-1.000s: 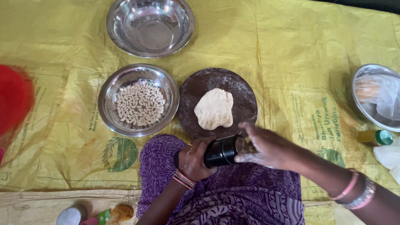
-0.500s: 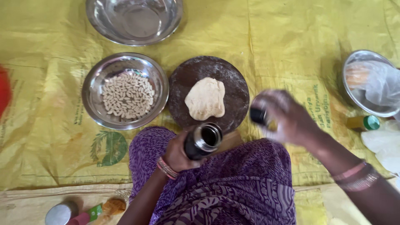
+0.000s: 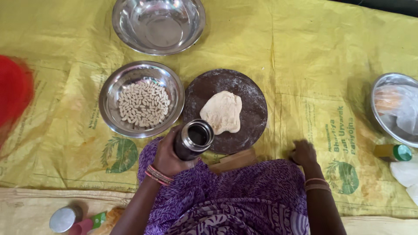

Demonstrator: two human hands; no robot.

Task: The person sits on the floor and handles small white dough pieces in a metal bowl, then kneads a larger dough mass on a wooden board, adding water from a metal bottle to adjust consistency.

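A yellow woven mat (image 3: 305, 56) covers the floor, printed in green and creased, seen from above by someone sitting at its edge in purple patterned clothing.

The left hand (image 3: 167, 156) is wrapped around the body of a dark metal flask (image 3: 193, 140), fingers closed about its lower half. The flask is uncapped, its steel-rimmed mouth tipped towards the camera, and it hangs just over the near edge of a round dark wooden board (image 3: 252, 109). On the board lies a flattened piece of pale dough (image 3: 222, 111), dusted with flour.

The right hand (image 3: 303, 152) rests low on the mat to the right of the board, fingers curled under; whether it holds anything I cannot tell.

Left of the board, touching or almost touching it, sits a steel bowl (image 3: 111, 102) of pale peanuts (image 3: 143, 103). An empty steel bowl (image 3: 159, 24) stands farther back. At the right edge are a steel plate with a plastic bag (image 3: 396, 109) and a small green-capped bottle (image 3: 394, 152).

The flask looks rigid and smooth, probably slippery with floury fingers and fairly weighty if full, so a full grasp around its middle seems safest. The dough looks soft and easily torn, best lifted from beneath by its edge.
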